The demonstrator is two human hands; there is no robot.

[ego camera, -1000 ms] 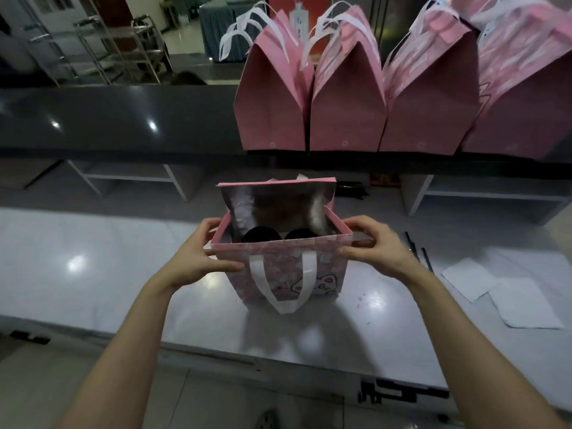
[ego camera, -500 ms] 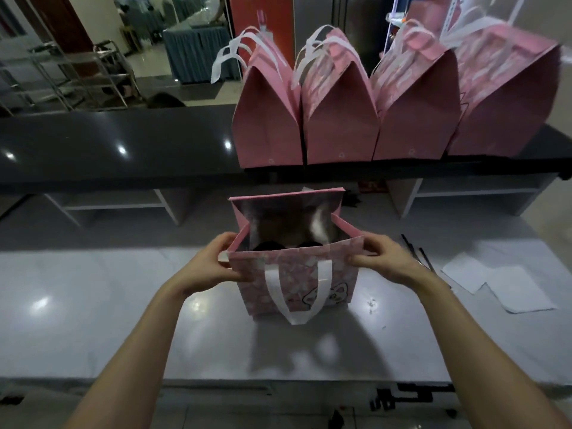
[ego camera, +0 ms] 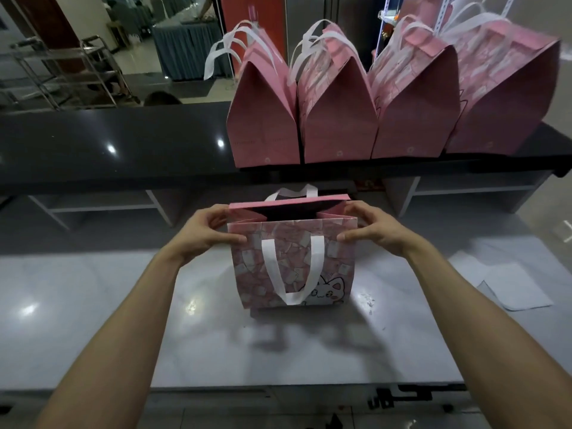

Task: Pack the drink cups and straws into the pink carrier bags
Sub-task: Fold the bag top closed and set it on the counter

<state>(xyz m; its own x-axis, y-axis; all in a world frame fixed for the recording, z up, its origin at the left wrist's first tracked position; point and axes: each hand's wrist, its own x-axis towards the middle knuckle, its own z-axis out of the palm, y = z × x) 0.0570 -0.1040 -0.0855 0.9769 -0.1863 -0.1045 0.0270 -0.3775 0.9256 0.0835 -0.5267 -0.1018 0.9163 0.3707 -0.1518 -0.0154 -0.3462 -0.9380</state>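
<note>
A pink carrier bag (ego camera: 291,267) with a cat print and a white handle stands upright on the grey counter (ego camera: 93,320) in front of me. My left hand (ego camera: 204,232) pinches the bag's top left corner. My right hand (ego camera: 371,229) pinches the top right corner. The bag's mouth is nearly pressed together, so its inside is dark and the cups are hidden. Several closed pink bags (ego camera: 340,109) with white handles stand in a row on the black shelf (ego camera: 108,144) behind.
White paper sheets (ego camera: 513,286) lie on the counter at the right. Metal racks (ego camera: 62,72) stand in the room at the far left. The black shelf overhangs the back of the counter.
The bag's mouth has narrowed as both hands drew its top edges together. The dark cup lids seen earlier are now hidden. The view has tilted up.
</note>
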